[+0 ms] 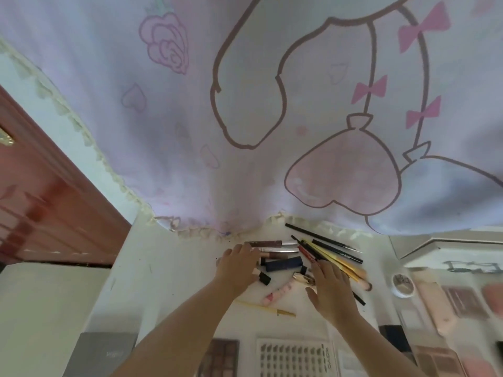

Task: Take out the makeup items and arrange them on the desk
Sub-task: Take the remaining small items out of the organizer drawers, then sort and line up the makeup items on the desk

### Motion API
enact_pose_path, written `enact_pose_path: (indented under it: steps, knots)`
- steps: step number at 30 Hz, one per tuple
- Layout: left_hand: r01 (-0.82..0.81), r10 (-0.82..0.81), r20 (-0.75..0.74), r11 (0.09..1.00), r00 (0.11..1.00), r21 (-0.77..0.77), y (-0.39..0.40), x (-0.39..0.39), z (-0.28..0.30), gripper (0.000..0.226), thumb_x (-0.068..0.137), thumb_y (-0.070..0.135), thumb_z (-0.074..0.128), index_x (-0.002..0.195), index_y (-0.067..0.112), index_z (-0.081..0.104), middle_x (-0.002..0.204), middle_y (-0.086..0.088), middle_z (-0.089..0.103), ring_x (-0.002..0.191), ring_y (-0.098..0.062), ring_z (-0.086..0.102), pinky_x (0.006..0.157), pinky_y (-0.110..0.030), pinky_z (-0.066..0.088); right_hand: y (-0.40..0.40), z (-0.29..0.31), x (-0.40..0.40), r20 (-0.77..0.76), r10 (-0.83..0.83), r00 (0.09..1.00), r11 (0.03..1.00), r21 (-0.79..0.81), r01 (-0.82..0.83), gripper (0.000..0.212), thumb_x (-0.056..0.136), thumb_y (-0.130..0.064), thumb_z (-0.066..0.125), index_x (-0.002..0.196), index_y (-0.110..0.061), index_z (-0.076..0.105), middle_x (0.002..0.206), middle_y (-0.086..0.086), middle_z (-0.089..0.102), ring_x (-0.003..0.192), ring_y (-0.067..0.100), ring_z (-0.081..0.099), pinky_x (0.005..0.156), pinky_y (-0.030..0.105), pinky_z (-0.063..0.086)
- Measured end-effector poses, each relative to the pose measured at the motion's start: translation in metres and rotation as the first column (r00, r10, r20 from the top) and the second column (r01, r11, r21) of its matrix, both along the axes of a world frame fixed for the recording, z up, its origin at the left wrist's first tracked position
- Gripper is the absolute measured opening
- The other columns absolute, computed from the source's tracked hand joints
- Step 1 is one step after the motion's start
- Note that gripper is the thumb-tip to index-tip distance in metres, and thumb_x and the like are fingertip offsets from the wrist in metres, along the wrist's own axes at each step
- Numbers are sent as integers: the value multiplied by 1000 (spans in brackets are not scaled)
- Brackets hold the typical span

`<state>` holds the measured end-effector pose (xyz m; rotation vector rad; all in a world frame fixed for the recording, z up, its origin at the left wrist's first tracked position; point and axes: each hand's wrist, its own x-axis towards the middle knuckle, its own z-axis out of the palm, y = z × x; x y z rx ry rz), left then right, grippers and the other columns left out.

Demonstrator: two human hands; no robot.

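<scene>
A heap of makeup sticks lies on the white desk [168,268]: slim silver and brown tubes [275,244], a dark blue tube [284,263], a small black cap [264,278], a gold-capped lipstick [300,276], a pink patterned tube [279,292], a yellow pencil [268,308], and black, red and yellow pencils [334,250]. My left hand [238,265] lies flat over the left end of the heap, fingers straight. My right hand [330,289] rests with spread fingers on the heap's right side, covering part of the pencils.
A large pale curtain [245,118] with pink cartoon prints hangs over the back of the desk. Eyeshadow palettes [220,357] and a white sheet [294,357] lie near the front edge. A round compact [402,285] and more palettes sit right. A red-brown door [40,200] stands left.
</scene>
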<state>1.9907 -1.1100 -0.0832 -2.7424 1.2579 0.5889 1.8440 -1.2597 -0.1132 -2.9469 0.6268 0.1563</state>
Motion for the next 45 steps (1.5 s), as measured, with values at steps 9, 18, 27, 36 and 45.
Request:
enact_pose_path:
  steps: [9, 18, 27, 36, 45]
  knots:
    - [-78, 81, 108, 996, 991, -39, 102, -52, 23, 45, 97, 29, 38, 137, 10, 32, 142, -5, 35, 131, -22, 35, 105, -32, 32, 72, 17, -36, 37, 63, 997, 998, -1, -63, 38, 50, -25, 86, 82, -12, 71, 84, 4, 69, 79, 23, 68, 62, 30, 56]
    - [-355, 352, 94, 935, 931, 19, 244, -134, 28, 40, 96, 30, 39, 131, 12, 36, 139, -5, 38, 129, -22, 36, 100, -31, 36, 173, 43, -60, -18, 187, 982, 977, 103, -184, 34, 94, -22, 38, 126, -12, 46, 131, 4, 45, 124, 21, 39, 102, 30, 35]
    - [-601, 597, 78, 798, 798, 45, 358, -150, 37, 42, 96, 29, 39, 134, 14, 32, 140, -5, 35, 130, -21, 34, 102, -33, 34, 306, 45, -22, -35, 469, 882, 879, 113, -463, 37, 93, -26, 41, 127, -12, 47, 126, 4, 52, 119, 21, 44, 96, 28, 36]
    - [-642, 643, -10, 766, 766, 37, 392, -99, 31, 40, 95, 25, 42, 132, 13, 35, 136, -6, 39, 128, -22, 36, 100, -33, 36, 346, 29, 57, -95, 478, 873, 878, 95, -470, 33, 88, -32, 50, 114, -11, 52, 118, 5, 51, 113, 23, 45, 86, 29, 40]
    - [-561, 567, -123, 824, 815, 81, 398, -35, 25, 42, 95, 22, 42, 135, 12, 33, 137, -7, 38, 128, -24, 36, 100, -35, 36, 359, -21, 107, -81, 487, 870, 873, 36, -486, 68, 30, -40, 89, 91, -17, 68, 73, 10, 65, 59, 27, 65, 47, 36, 52]
